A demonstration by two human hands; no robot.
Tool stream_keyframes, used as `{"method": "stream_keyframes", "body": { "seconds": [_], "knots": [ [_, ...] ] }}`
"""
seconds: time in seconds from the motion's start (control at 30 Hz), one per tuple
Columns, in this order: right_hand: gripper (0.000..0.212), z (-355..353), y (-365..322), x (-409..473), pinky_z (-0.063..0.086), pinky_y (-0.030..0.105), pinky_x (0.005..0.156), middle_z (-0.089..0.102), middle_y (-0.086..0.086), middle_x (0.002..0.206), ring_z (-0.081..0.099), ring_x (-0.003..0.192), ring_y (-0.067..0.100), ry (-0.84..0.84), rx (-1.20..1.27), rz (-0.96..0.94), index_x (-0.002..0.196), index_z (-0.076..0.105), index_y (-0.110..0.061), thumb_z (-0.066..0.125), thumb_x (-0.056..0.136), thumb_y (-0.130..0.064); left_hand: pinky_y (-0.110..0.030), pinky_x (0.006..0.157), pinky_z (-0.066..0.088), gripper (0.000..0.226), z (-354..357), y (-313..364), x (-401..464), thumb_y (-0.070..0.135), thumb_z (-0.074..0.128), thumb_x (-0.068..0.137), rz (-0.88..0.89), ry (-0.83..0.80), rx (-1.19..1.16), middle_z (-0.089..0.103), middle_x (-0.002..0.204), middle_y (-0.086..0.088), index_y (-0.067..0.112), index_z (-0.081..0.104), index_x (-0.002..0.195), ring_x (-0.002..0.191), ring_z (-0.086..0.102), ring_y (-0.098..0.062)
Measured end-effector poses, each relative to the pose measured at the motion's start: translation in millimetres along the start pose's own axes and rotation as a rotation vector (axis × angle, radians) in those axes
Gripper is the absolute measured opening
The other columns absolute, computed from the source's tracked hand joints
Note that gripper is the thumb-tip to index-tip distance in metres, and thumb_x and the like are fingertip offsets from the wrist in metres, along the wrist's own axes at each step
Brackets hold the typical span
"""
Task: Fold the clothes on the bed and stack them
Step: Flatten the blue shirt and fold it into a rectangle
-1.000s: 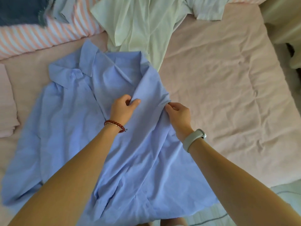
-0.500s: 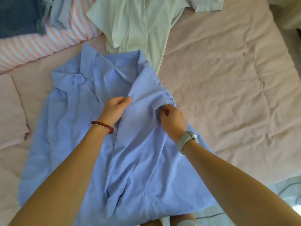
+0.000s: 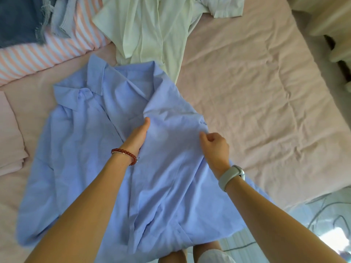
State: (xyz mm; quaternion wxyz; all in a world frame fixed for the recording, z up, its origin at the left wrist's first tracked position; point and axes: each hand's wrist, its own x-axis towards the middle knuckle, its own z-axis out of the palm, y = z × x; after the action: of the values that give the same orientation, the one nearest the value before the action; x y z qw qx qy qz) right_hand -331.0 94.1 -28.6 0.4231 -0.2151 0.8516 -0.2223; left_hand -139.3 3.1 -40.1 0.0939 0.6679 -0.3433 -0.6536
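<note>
1. Bed (image 3: 266,103) with pink creased sheet fills the view; floor shows at lower right.
2. Blue shirt (image 3: 79,158) lies spread, collar away from the person; right front panel folded inward over the middle; hem hangs off the near edge, partly hidden by the forearms.
3. Pale green shirt (image 3: 152,35) lies beyond the collar, touching it; striped bedding (image 3: 38,56) and denim (image 3: 17,19) at upper left; folded pink cloth (image 3: 9,133) cut off at left.
4. Left hand (image 3: 137,135) grips the folded panel's edge, fingers tucked under cloth, thumb on top.
5. Right hand (image 3: 215,147) curled, pinching the panel's right fold.
</note>
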Motion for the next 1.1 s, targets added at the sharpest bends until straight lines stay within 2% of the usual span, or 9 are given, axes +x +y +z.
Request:
{"method": "stream_keyframes", "body": {
  "seconds": [0.1, 0.17, 0.27, 0.33, 0.53, 0.6, 0.73, 0.87, 1.1],
  "knots": [
    [0.042, 14, -9, 0, 0.029, 0.029, 0.05, 0.044, -0.001, 0.056, 0.044, 0.057, 0.023, -0.093, -0.149, 0.021, 0.056, 0.039, -0.017, 0.051, 0.084, -0.046, -0.019, 0.068, 0.052, 0.043, 8, -5, -15, 0.049, 0.03, 0.098, -0.068, -0.188, -0.317, 0.073, 0.092, 0.01, 0.027, 0.066, 0.094, 0.085, 0.068, -0.002],
    [0.036, 24, -15, 4, 0.034, 0.028, 0.058, 0.051, 0.003, 0.073, 0.05, 0.069, 0.026, -0.122, -0.214, 0.006, 0.071, 0.046, -0.014, 0.049, 0.085, -0.047, -0.016, 0.063, 0.053, 0.042, 13, -10, -25, 0.049, 0.027, 0.098, -0.087, -0.255, -0.304, 0.072, 0.097, 0.012, 0.028, 0.064, 0.101, 0.089, 0.067, -0.002],
    [0.02, 33, -19, 12, 0.039, 0.031, 0.069, 0.058, 0.01, 0.096, 0.055, 0.086, 0.03, -0.132, -0.286, -0.017, 0.086, 0.055, -0.015, 0.043, 0.092, -0.029, -0.016, 0.052, 0.05, 0.046, 16, -16, -34, 0.05, 0.025, 0.097, -0.114, -0.286, -0.193, 0.072, 0.082, 0.01, 0.025, 0.063, 0.104, 0.069, 0.067, -0.003],
    [0.019, 30, -18, 12, 0.038, 0.028, 0.063, 0.057, 0.006, 0.082, 0.053, 0.076, 0.028, -0.134, -0.167, 0.023, 0.071, 0.05, -0.019, 0.041, 0.088, -0.016, -0.016, 0.045, 0.044, 0.049, 13, -18, -35, 0.05, 0.024, 0.098, -0.136, -0.284, -0.199, 0.068, 0.067, 0.006, 0.02, 0.062, 0.104, 0.053, 0.061, -0.006],
    [0.025, 3, 1, -2, 0.049, 0.028, 0.054, 0.048, 0.008, 0.064, 0.047, 0.06, 0.023, -0.114, 0.506, 0.203, 0.064, 0.049, -0.01, 0.047, 0.086, 0.0, -0.028, 0.076, 0.05, 0.04, 19, -31, -29, 0.043, 0.033, 0.098, -0.148, -0.08, -0.178, 0.066, 0.089, -0.002, 0.016, 0.063, 0.094, 0.083, 0.062, -0.015],
    [0.024, -10, 5, -7, 0.052, 0.024, 0.053, 0.048, 0.008, 0.066, 0.048, 0.059, 0.019, -0.163, 0.619, 0.27, 0.066, 0.049, -0.008, 0.044, 0.088, 0.0, -0.025, 0.072, 0.049, 0.033, 26, -33, -30, 0.04, 0.039, 0.097, -0.1, -0.057, -0.07, 0.068, 0.085, 0.002, 0.021, 0.064, 0.086, 0.08, 0.063, -0.011],
    [0.025, -23, 6, -11, 0.052, 0.026, 0.054, 0.051, 0.005, 0.067, 0.052, 0.06, 0.018, -0.24, 0.679, 0.258, 0.072, 0.048, -0.01, 0.036, 0.092, -0.001, -0.023, 0.063, 0.048, 0.04, 37, -33, -34, 0.051, 0.034, 0.095, -0.224, -0.313, -0.094, 0.072, 0.082, 0.007, 0.025, 0.065, 0.093, 0.075, 0.067, -0.011],
    [0.028, -24, 8, -14, 0.049, 0.028, 0.058, 0.049, 0.006, 0.073, 0.048, 0.064, 0.018, -0.304, 0.77, 0.241, 0.073, 0.047, -0.011, 0.035, 0.097, -0.003, -0.027, 0.087, 0.049, 0.038, 33, -27, -40, 0.045, 0.055, 0.083, -0.305, -0.493, -0.36, 0.069, 0.11, 0.001, 0.019, 0.066, 0.109, 0.1, 0.066, -0.013],
    [0.031, -25, 6, -10, 0.053, 0.03, 0.064, 0.051, 0.01, 0.081, 0.049, 0.073, 0.021, -0.257, 0.618, 0.146, 0.08, 0.057, -0.007, 0.032, 0.095, 0.001, -0.022, 0.065, 0.054, 0.014, 21, -15, -43, 0.011, 0.051, 0.09, -0.102, -0.281, -0.322, 0.072, 0.078, -0.004, 0.003, 0.064, 0.092, 0.072, 0.069, -0.016]
  ]
}}
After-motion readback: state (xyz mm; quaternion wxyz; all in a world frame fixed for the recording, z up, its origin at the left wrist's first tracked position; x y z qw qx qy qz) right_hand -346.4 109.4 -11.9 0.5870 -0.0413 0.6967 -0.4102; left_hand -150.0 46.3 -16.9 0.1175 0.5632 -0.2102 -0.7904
